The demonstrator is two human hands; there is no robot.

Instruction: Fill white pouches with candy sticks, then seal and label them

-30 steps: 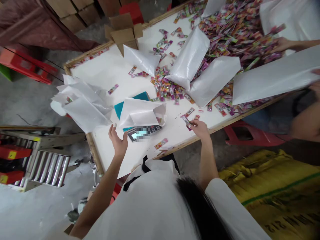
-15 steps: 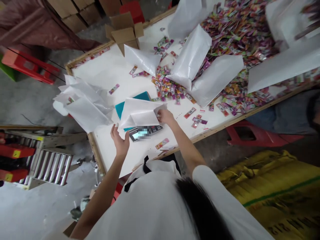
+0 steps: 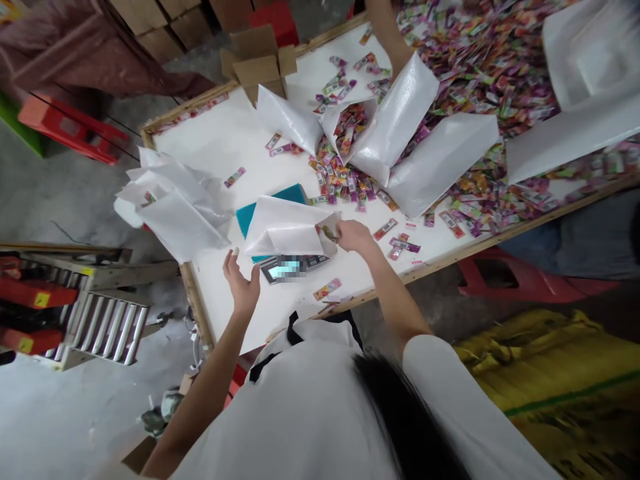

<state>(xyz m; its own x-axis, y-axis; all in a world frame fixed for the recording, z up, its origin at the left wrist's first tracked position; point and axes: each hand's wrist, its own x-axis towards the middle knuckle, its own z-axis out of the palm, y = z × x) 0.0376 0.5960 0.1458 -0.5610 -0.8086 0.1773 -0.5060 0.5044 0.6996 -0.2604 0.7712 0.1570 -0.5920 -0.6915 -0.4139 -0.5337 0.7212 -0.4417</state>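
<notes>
A white bag (image 3: 287, 227) lies on its side on a digital scale with a teal platform (image 3: 293, 195) and a lit display (image 3: 285, 269). My left hand (image 3: 243, 285) is just left of the display, fingers apart, holding nothing. At the bag's mouth, on its right end, my right hand (image 3: 354, 236) has its fingers closed on a small wrapped packet (image 3: 329, 233), partly hidden by the bag's edge. A loose packet (image 3: 327, 289) lies in front of the scale, and more packets (image 3: 404, 247) rest to the right of my right hand.
White bags (image 3: 173, 213) stand bunched at the table's left edge. Other white bags (image 3: 400, 120) stand by a large heap of packets (image 3: 495, 67), one open and full (image 3: 350, 127). Another person's arm (image 3: 390, 33) reaches in from the far side. A cardboard box (image 3: 260, 63) sits at the back edge.
My right hand has drawn back to the right from the bag's mouth, and a packet now shows there. Another person's arm and an open, filled bag have appeared at the far side.
</notes>
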